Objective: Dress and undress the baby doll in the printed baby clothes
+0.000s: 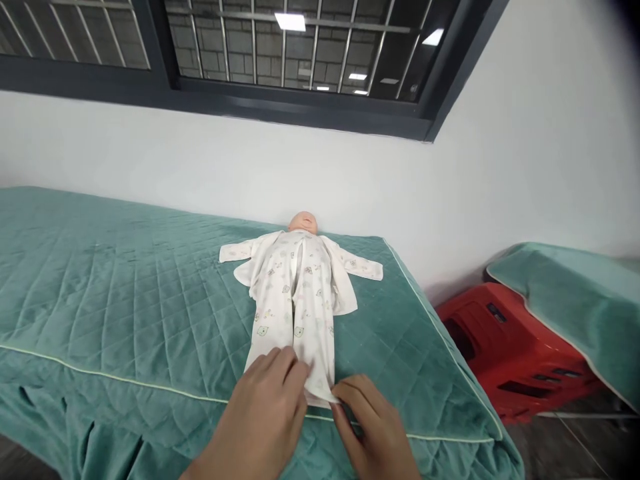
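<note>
A baby doll [303, 222] lies on its back on the green quilted cover, its head toward the wall. It wears a white jacket [345, 293] whose sleeves are spread out to both sides. White baby pants [313, 317] with small green animal prints lie along its front, legs toward me. My right hand [373, 423] pinches the hem corner of the right-hand pant leg between thumb and fingers, lifting it slightly. With fingers curled, my left hand [267, 407] is closed at the lower ends of the pant legs; its fingertips are partly hidden.
The green quilted cover [125, 300] drapes over the front edge. A white wall [200, 160] with a dark-framed, barred window [300, 107] stands behind. At the right are a red plastic piece [520, 353] and another green cover [585, 300].
</note>
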### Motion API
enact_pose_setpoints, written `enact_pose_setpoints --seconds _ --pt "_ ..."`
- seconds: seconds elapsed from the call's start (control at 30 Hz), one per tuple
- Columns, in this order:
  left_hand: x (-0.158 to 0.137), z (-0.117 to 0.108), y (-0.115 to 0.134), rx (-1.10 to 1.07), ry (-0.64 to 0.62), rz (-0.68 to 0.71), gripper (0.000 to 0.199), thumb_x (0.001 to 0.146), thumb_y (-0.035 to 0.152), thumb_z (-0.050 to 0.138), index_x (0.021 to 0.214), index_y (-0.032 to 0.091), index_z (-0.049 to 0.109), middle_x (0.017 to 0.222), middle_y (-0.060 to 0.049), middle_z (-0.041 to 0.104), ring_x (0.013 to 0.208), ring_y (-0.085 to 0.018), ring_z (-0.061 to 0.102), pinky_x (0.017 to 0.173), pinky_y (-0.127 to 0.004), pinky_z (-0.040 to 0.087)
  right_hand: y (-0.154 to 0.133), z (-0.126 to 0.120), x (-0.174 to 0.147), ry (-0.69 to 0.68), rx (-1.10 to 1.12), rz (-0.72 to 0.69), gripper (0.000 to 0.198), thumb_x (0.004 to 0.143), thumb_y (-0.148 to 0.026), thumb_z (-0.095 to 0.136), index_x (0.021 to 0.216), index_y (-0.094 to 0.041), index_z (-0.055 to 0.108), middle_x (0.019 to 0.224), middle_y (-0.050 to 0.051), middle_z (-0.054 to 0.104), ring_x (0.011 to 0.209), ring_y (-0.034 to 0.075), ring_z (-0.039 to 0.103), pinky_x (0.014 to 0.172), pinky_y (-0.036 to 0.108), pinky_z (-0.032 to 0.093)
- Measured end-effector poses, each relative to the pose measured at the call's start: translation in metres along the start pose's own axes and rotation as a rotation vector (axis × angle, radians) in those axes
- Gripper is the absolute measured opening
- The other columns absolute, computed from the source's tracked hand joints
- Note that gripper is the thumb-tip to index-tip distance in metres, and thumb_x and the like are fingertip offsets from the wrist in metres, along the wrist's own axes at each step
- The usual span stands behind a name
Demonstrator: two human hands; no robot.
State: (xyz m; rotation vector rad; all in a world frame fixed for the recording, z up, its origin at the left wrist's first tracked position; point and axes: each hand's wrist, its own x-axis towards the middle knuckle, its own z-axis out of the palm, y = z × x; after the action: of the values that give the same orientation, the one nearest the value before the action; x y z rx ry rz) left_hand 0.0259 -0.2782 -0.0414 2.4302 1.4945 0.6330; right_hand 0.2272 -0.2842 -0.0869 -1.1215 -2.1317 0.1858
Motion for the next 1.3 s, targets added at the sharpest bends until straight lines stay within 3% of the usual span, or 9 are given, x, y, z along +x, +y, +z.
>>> enact_pose_setpoints --seconds 0.13,0.23,0.33,0.43,0.5,0.6,0.8,1.1,1.3 --pt "0.011 -0.014 -0.019 -0.234 -0.106 0.054 0.018 0.090 0.015 0.044 0.094 0.024 0.060 0.097 -0.002 0.062 0.091 -0.019 0.058 0.078 -0.032 0.047 0.018 -0.010 0.001 -0.095 0.101 0.052 0.005 0.092 -0.023 0.059 0.097 -0.024 0.057 0.087 0.002 0.063 0.079 0.017 0.062 0.069 0.027 0.050" --pt "0.049 -0.031 -0.049 -0.452 -0.048 -0.011 0.017 0.094 0.024 0.046 0.091 0.024 0.063 0.093 0.000 0.065 0.088 -0.015 0.060 0.078 -0.027 0.047 0.031 -0.016 0.034 -0.064 0.217 0.187 0.006 0.095 -0.027 0.054 0.092 -0.023 0.058 0.086 0.002 0.063 0.077 0.016 0.060 0.070 0.026 0.049" --pt "0.115 -0.035 -0.089 -0.530 0.163 -0.083 0.016 0.091 0.026 0.051 0.090 0.023 0.066 0.097 0.000 0.068 0.089 -0.015 0.061 0.082 -0.027 0.048 0.050 -0.009 0.102 0.052 0.247 0.265 0.013 0.096 -0.030 0.050 0.089 -0.022 0.058 0.085 0.002 0.062 0.077 0.017 0.059 0.070 0.028 0.048" --pt "0.192 -0.023 -0.130 -0.481 0.384 -0.149 0.015 0.086 0.023 0.054 0.091 0.019 0.068 0.099 -0.003 0.069 0.092 -0.018 0.062 0.084 -0.030 0.049 0.083 0.011 0.188 0.183 0.232 0.246 0.013 0.091 -0.031 0.052 0.089 -0.022 0.061 0.093 0.004 0.065 0.088 0.019 0.060 0.081 0.032 0.048" --pt "0.235 -0.013 -0.151 -0.438 0.445 -0.184 0.018 0.085 0.022 0.054 0.095 0.018 0.069 0.105 -0.006 0.069 0.097 -0.020 0.062 0.088 -0.033 0.048 0.111 0.028 0.238 0.223 0.230 0.255 0.016 0.089 -0.034 0.053 0.093 -0.022 0.062 0.101 0.005 0.065 0.095 0.021 0.060 0.086 0.034 0.048" --pt "0.272 -0.001 -0.174 -0.430 0.364 -0.202 0.019 0.086 0.024 0.052 0.088 0.017 0.070 0.098 -0.007 0.071 0.093 -0.021 0.063 0.089 -0.035 0.047 0.154 0.051 0.283 0.189 0.207 0.348 0.020 0.085 -0.038 0.057 0.091 -0.021 0.065 0.102 0.006 0.067 0.096 0.023 0.061 0.089 0.038 0.047" --pt "0.273 0.004 -0.204 -0.383 0.228 -0.138 0.022 0.087 0.035 0.052 0.087 0.021 0.068 0.101 -0.005 0.066 0.104 -0.023 0.056 0.096 -0.037 0.043 0.203 0.065 0.280 0.112 0.165 0.398 0.021 0.086 -0.043 0.054 0.084 -0.023 0.061 0.101 0.005 0.069 0.101 0.025 0.060 0.094 0.041 0.042" --pt "0.266 -0.012 -0.225 -0.375 -0.059 -0.080 0.027 0.086 0.047 0.049 0.082 0.023 0.061 0.122 -0.004 0.056 0.126 -0.024 0.044 0.114 -0.044 0.027 0.195 0.042 0.278 -0.170 0.331 0.355 0.031 0.090 -0.049 0.051 0.074 -0.023 0.056 0.131 0.002 0.060 0.118 0.025 0.055 0.104 0.039 0.036" --pt "0.265 -0.014 -0.226 -0.343 -0.115 -0.096 0.025 0.086 0.043 0.048 0.082 0.023 0.062 0.125 -0.003 0.053 0.127 -0.025 0.045 0.111 -0.044 0.032 0.199 0.030 0.277 -0.303 0.331 0.338 0.025 0.084 -0.049 0.058 0.078 -0.024 0.059 0.142 0.003 0.052 0.130 0.028 0.047 0.109 0.044 0.034"
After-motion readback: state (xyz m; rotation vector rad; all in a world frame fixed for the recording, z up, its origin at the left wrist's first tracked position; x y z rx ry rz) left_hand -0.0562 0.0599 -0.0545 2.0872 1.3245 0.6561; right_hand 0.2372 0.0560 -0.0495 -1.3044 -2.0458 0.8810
